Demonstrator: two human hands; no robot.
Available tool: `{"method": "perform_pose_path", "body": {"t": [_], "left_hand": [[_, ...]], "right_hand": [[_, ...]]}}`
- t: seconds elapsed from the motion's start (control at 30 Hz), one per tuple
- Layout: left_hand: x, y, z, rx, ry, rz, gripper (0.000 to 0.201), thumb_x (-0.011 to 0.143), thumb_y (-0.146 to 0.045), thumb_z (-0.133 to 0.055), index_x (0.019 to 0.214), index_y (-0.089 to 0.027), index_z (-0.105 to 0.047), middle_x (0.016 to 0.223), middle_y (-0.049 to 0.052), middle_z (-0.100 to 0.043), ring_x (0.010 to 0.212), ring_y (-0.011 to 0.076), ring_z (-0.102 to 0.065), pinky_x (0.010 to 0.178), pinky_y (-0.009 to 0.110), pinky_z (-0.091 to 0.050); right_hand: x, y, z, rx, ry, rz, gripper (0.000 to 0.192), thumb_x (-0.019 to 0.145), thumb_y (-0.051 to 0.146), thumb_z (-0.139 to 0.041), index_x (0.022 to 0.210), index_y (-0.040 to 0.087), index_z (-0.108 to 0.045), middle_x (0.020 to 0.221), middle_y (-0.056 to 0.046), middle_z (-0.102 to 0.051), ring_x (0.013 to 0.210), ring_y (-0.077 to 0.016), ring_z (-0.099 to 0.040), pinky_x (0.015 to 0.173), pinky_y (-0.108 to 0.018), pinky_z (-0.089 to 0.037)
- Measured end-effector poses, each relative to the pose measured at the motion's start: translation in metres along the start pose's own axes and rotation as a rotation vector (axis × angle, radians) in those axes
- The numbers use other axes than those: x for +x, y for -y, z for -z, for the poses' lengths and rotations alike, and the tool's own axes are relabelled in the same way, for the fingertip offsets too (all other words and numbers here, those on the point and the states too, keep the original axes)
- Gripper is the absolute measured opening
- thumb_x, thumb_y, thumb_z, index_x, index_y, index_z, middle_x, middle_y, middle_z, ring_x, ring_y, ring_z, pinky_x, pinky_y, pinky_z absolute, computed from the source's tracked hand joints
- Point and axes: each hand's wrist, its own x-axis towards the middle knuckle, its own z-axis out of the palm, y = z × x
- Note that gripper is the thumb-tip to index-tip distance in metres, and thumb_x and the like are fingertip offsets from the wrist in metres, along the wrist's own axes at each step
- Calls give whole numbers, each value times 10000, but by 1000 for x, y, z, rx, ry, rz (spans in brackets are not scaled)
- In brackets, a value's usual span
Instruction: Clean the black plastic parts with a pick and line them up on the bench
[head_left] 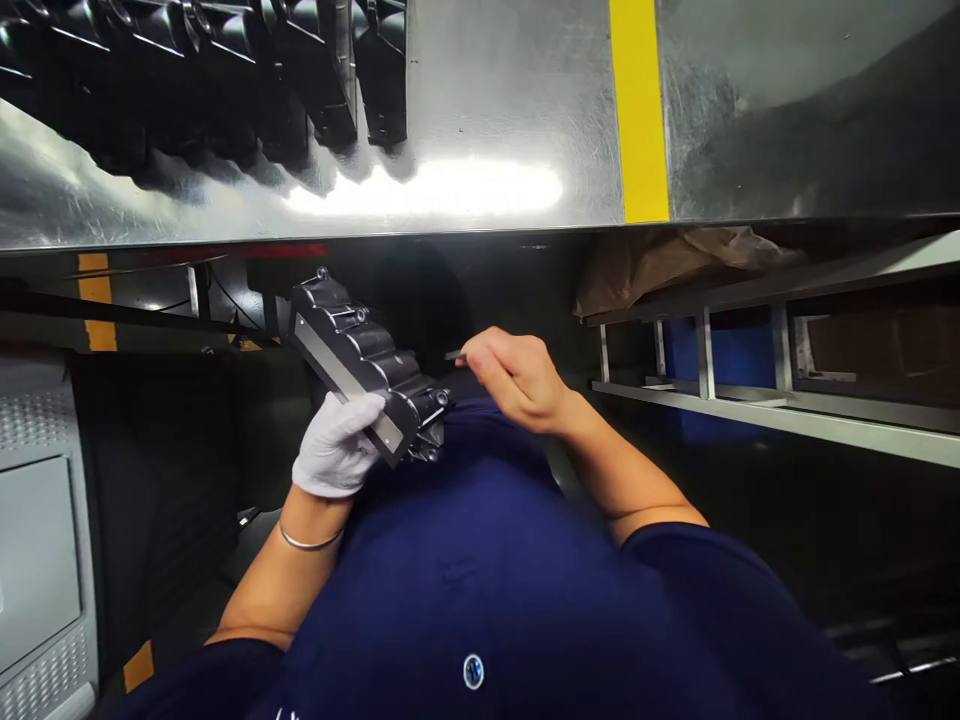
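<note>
While gloved left hand [335, 447] grips casting [365, 366], right hand [517, 378] pinches tool [454, 354].

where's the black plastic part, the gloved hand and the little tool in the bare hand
black plastic part [360, 350], head view, on its ribbed upper face
left hand [335, 450], head view, on the back of the white glove
small tool [454, 354], head view, on the tip past the right hand [517, 378]

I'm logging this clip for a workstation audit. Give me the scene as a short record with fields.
left hand: white-gloved left hand grips a black ribbed plastic part
right hand: bare right hand pinches a small thin tool beside the part's end
bench: shiny metal table with a yellow stripe
on bench: row of black parts
right side: metal rack
</note>
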Motion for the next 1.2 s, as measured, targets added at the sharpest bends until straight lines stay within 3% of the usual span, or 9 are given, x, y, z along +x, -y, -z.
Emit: {"method": "perform_pose_path", "body": {"t": [0.07,0.17,0.27,0.37,0.47,0.63,0.87,1.03,1.2], "left_hand": [[-1,1,3,80,80,8,211,567,-152,-776,759,-193,-698,909,54,-750,799,233,-710,724,305,-607],[-2,2,6,167,148,31,359,565,-210,-808,911,-188,-716,956,72,-745,855,266,-703,759,352,-597],[-1,5,7,179,146,70,322,569,-246,-814,864,-177,-706,852,49,-734,735,220,-695,664,313,-586],[-1,7,2,164,69,65,221,569,-228,-791,747,-173,-673,691,9,-689,572,151,-644,564,253,-561],[-3,7,-7,102,-36,22,139,587,-115,-721,633,-192,-616,609,-21,-655,543,118,-633,560,199,-554],[-5,6,-16,-8,-152,71,216,672,-23,-615,566,-208,-579,612,-21,-672,599,136,-673,620,215,-579],[-2,8,-16,-95,-243,159,111,775,-88,-605,802,-173,-672,796,7,-730,797,141,-710,882,259,-566],[-2,4,-21,-142,-280,229,235,862,-73,-493,739,-191,-655,717,4,-713,883,149,-715,844,227,-577],[-2,2,-13,-112,-298,251,198,872,-109,-532,903,-206,-702,856,11,-748,1057,190,-675,841,255,-580]], "right_hand": [[2,5,2,23,91,177,449,973,514,-379,804,155,-591,681,-16,-582,605,-103,-525,578,-228,-401],[6,10,4,-51,141,317,544,874,655,-467,686,154,-569,584,12,-492,543,-98,-442,514,-234,-323],[8,10,4,-106,139,365,553,886,631,-471,583,169,-503,538,32,-413,519,-92,-381,501,-241,-268],[6,6,3,-165,74,390,539,893,591,-500,548,179,-461,532,38,-380,515,-92,-354,503,-252,-232],[5,3,1,-207,8,376,497,864,595,-546,600,176,-505,557,28,-418,535,-99,-379,516,-256,-245],[5,0,0,-293,-17,284,529,844,666,-505,638,180,-540,585,9,-457,566,-116,-396,537,-265,-272],[6,-4,-4,-357,-46,262,502,904,596,-470,633,180,-541,601,-2,-471,583,-124,-402,550,-275,-274],[7,-4,-7,-363,-7,229,524,940,567,-419,597,183,-515,581,0,-464,567,-120,-406,544,-271,-272],[13,-3,2,-180,29,199,454,1024,368,-277,739,173,-572,637,-6,-540,581,-104,-476,575,-245,-342]]}}
